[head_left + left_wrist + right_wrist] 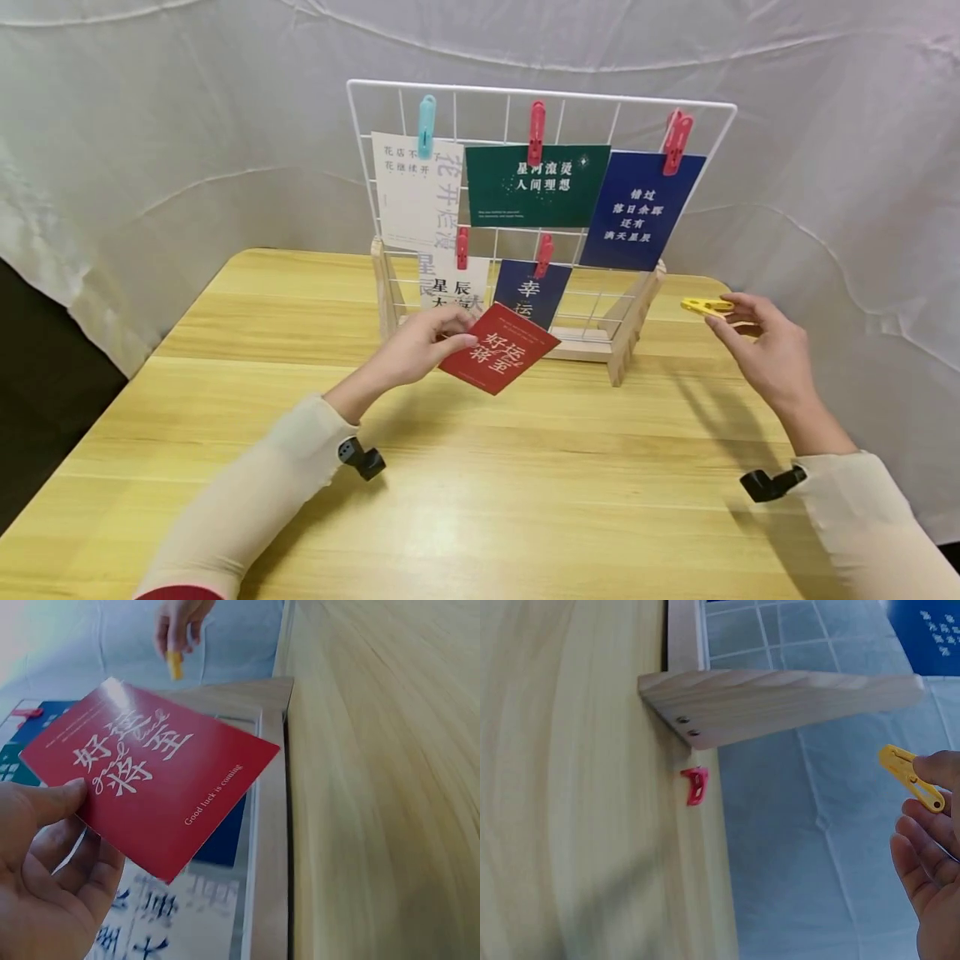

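Observation:
A red card (498, 350) with white lettering is pinched by its left edge between the thumb and fingers of my left hand (416, 346). It hangs in front of the white wire grid rack (540, 87), tilted, partly covering the lower cards. Off to the right of the rack, my right hand (772, 354) holds a yellow clothespin (705, 307) between thumb and fingers, above the table. Clipped on the grid are a white card (401, 196), a green card (536, 200), a blue card (641, 217), and lower down another white card (465, 287) and a dark blue card (525, 287).
The wooden table (480, 467) carries the rack on its wooden stand (633, 329). A red clothespin (696, 786) lies on the tabletop beside the stand's foot. Blue and red clothespins (427, 127) grip the hung cards. A pale cloth (840, 167) hangs behind.

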The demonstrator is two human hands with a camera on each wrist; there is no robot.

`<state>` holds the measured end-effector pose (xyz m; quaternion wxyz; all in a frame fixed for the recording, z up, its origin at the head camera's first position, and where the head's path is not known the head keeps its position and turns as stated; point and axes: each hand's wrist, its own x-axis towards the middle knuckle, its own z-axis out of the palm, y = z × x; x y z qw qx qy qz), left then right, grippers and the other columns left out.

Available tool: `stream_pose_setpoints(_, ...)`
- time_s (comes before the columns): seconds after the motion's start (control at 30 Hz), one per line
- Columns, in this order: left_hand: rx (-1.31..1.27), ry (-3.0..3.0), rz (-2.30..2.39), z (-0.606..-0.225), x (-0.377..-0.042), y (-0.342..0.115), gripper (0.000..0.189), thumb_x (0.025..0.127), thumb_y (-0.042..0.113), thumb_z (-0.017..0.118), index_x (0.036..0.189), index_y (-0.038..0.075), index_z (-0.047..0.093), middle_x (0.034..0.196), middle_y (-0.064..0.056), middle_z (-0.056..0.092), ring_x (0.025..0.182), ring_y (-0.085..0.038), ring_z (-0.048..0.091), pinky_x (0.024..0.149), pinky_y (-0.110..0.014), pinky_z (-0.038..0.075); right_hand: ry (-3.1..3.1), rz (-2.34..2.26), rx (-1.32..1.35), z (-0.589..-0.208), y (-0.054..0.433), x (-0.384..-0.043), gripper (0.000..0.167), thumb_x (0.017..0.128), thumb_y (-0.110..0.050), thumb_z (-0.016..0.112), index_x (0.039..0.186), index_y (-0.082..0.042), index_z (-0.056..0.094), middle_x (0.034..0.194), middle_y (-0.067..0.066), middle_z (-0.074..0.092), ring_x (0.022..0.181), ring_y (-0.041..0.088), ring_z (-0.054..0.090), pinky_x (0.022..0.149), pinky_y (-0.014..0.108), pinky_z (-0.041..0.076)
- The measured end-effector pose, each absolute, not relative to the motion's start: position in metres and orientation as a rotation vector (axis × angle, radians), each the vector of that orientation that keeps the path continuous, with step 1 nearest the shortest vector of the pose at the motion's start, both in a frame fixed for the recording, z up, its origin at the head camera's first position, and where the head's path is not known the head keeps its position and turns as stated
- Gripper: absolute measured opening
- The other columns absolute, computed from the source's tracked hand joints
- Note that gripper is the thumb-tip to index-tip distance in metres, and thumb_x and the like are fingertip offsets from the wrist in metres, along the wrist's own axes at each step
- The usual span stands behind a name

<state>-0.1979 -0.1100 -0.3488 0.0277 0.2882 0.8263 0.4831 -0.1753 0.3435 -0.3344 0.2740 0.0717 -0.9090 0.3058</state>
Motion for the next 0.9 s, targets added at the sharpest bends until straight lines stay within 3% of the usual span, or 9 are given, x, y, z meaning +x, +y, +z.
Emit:
stream_pose_setpoints(0.33, 0.809, 2.560, 1.572, -0.356, -0.210, -0.075, 0.015, 0.095, 0.018, 0.066, 0.108, 0.012, 0.063, 0.104, -0.003, 0.066, 0.090, -0.020, 0.063, 0.075, -0.031, 0.055, -2.322, 0.895, 0.231, -0.316, 0.327, -0.170, 0.038, 0.088, -0.008, 0.074, 0.125, -0.003, 0.065, 0.107, 0.011, 0.066, 0.088, -0.010, 0.056, 0.079, 0.005, 0.043)
stream_pose_setpoints(0.67, 0.802, 2.560, 1.695, -0.363, -0.224, -0.051, 0.014, 0.095, 0.015, 0.066, 0.106, 0.009, 0.063, 0.100, -0.002, 0.066, 0.092, -0.017, 0.060, 0.084, -0.031, 0.051, -2.312, 0.927, 0.279, -0.301, 0.306, -0.168, 0.042, 0.085, -0.006, 0.076, 0.126, -0.005, 0.064, 0.109, 0.003, 0.067, 0.091, -0.004, 0.059, 0.082, 0.008, 0.045)
stream_pose_setpoints(0.9, 0.770, 2.529, 1.776, -0.366, -0.230, -0.032, 0.015, 0.095, 0.015, 0.066, 0.108, 0.008, 0.062, 0.101, -0.002, 0.067, 0.089, -0.016, 0.062, 0.083, -0.027, 0.051, -2.315, 0.863, 0.394, -0.295, 0.290, -0.175, 0.039, 0.082, -0.003, 0.078, 0.120, -0.002, 0.068, 0.109, 0.012, 0.069, 0.088, -0.010, 0.057, 0.081, 0.007, 0.044)
